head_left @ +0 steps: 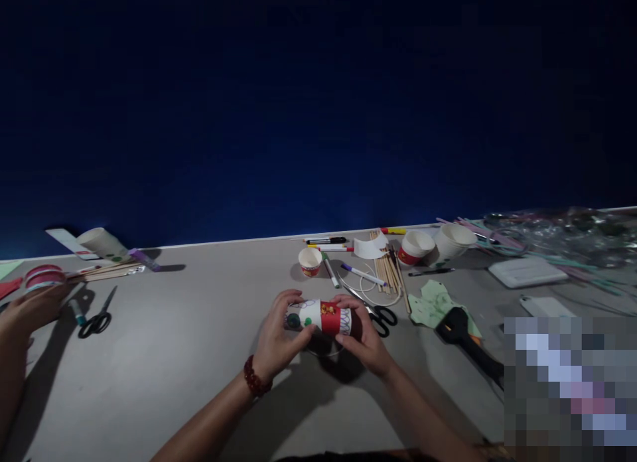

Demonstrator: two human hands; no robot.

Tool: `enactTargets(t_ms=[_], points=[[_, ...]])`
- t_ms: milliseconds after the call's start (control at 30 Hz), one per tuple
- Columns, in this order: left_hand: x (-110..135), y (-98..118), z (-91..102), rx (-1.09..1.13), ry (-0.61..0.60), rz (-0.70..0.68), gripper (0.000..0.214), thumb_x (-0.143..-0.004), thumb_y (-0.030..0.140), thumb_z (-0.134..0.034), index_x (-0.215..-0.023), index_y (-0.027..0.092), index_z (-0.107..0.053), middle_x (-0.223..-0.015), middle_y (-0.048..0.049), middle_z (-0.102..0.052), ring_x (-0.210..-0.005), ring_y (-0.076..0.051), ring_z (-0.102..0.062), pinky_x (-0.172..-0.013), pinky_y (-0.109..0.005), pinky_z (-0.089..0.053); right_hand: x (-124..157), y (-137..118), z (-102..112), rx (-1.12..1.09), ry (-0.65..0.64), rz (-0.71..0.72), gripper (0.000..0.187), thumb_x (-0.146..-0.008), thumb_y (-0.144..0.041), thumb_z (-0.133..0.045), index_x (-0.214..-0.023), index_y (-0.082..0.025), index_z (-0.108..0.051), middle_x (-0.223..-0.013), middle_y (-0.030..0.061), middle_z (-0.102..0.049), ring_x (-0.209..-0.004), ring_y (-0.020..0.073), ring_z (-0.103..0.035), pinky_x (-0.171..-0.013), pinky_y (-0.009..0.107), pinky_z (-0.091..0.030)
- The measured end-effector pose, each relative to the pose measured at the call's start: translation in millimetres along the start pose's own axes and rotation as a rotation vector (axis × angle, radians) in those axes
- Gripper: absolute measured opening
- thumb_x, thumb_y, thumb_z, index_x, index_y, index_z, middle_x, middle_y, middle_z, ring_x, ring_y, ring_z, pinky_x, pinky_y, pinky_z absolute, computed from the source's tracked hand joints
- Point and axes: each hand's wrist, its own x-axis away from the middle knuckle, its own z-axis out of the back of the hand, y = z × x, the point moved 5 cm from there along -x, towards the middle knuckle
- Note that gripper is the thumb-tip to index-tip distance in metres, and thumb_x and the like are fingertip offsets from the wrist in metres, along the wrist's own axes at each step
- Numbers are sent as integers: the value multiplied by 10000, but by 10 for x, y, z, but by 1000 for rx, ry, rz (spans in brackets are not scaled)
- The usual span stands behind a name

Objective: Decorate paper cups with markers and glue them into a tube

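Note:
Between my two hands a decorated paper cup tube (312, 315) lies on its side, just above the table. It looks like paper cups put together, with green dots, drawn lines and a red printed band. My left hand (283, 336) wraps round the white dotted end, a dark red bead bracelet on its wrist. Round the red end my right hand (367, 339) is closed, thumb in front. A thin pale loop shows under the tube. Right behind my right hand lie black-handled scissors (384, 320), partly hidden. A small paper cup (310, 263) stands beyond the tube.
Behind are markers (363, 274), wooden sticks (385, 269) and paper cups (416, 247). Crumpled green paper (432, 301) and a black-handled tool (472, 349) lie right. At left, another person's hand (34, 309) is by a red-striped object (44, 277); scissors (99, 319) lie near.

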Motion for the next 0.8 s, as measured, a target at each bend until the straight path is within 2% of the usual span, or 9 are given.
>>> enactTargets(t_ms=[167, 333, 400, 500, 600, 800], points=[[-35, 73, 16, -73, -57, -25, 374, -894, 294, -728, -1250, 242, -627, -1243, -106, -701, -1175, -296, -665, -1014, -463, -553, -7, -19, 2, 8, 1, 2, 403, -884, -418, -768, -1226, -313, -582, -1325, 97, -569, -1337, 323, -548, -1159, 503, -459], [-106, 127, 34, -145, -158, -79, 404, -897, 304, -726, -1287, 235, -649, -1265, -123, -732, -1178, -314, -676, -1012, -486, -549, -9, -43, 7, -3, -5, 15, 411, -885, -413, -768, -1243, -315, -592, -1326, 90, -574, -1305, 321, -572, -1129, 484, -484], [-131, 136, 36, -197, -208, -96, 418, -895, 307, -723, -1302, 245, -652, -1274, -116, -746, -1185, -319, -686, -1082, -536, -503, -6, -39, 8, 5, -13, 24, 407, -889, -414, -766, -1244, -313, -595, -1329, 91, -574, -1298, 318, -576, -1122, 477, -487], [-162, 129, 41, -275, -258, -89, 408, -876, 301, -718, -1279, 271, -660, -1249, -84, -772, -1162, -313, -714, -1212, -617, -361, 4, -14, 14, 24, -11, 32, 424, -887, -434, -765, -1255, -308, -596, -1326, 97, -580, -1307, 323, -573, -1128, 486, -485], [-197, 109, 48, -288, -282, -66, 400, -844, 310, -725, -1233, 270, -644, -1201, -61, -787, -1112, -307, -739, -1249, -639, -298, 15, 23, 11, 26, -14, 24, 468, -882, -461, -764, -1285, -304, -585, -1342, 106, -575, -1321, 334, -574, -1117, 498, -500], [-297, 77, 30, -226, -405, -60, 398, -841, 354, -726, -1222, 270, -647, -1138, -59, -804, -1016, -314, -758, -1149, -582, -438, 21, 36, 12, 29, -28, -4, 504, -883, -486, -760, -1314, -301, -575, -1383, 112, -558, -1320, 333, -586, -1102, 479, -517]])
